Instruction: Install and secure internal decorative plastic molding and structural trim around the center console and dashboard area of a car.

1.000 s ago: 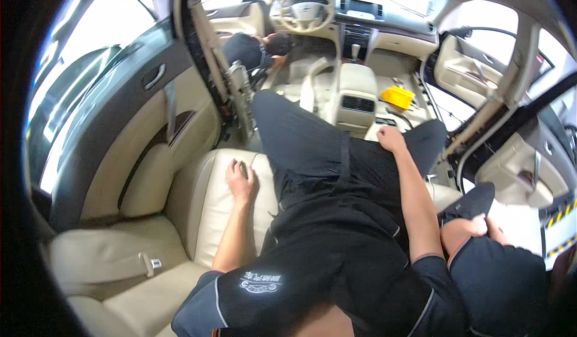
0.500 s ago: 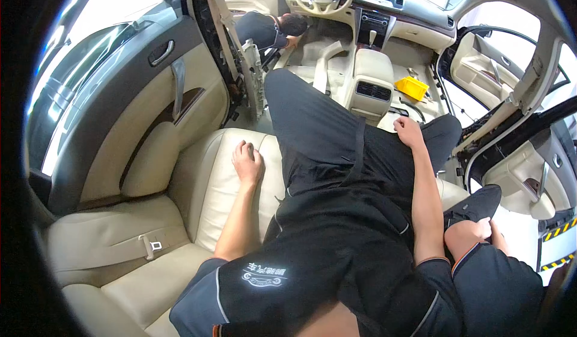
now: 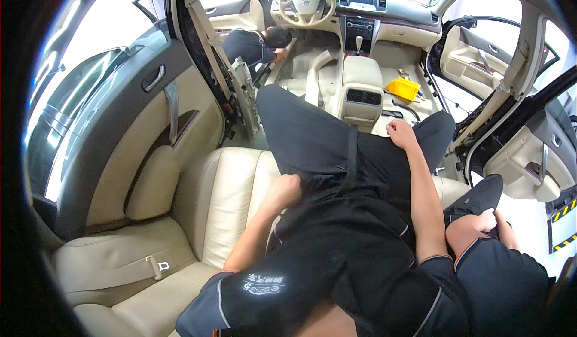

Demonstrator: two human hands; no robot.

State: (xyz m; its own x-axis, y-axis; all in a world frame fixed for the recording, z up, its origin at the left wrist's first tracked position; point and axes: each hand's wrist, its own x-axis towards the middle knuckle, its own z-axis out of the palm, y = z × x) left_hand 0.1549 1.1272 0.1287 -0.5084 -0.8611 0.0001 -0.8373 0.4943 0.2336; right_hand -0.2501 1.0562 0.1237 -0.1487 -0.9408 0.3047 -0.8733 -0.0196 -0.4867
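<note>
I sit on the beige leather rear seat (image 3: 222,199) of a car, my legs in black trousers (image 3: 324,151) stretched forward. My left hand (image 3: 283,190) is curled into a fist and presses on the seat cushion right beside my left thigh, holding nothing. My right hand (image 3: 401,136) rests on my right knee, fingers loosely bent over it, with nothing in it.
The front seats are out; a bare beige floor and centre console (image 3: 360,88) lie ahead. A yellow bin (image 3: 403,88) sits on the floor at the right. One person crouches at the front left door (image 3: 255,44); another person's hand (image 3: 481,220) is at my right. A seat-belt buckle (image 3: 159,266) lies beside me.
My left hand has slid from flat on the cushion toward my thigh and closed into a fist. My right hand has stayed on the knee. The view has tilted down a little.
</note>
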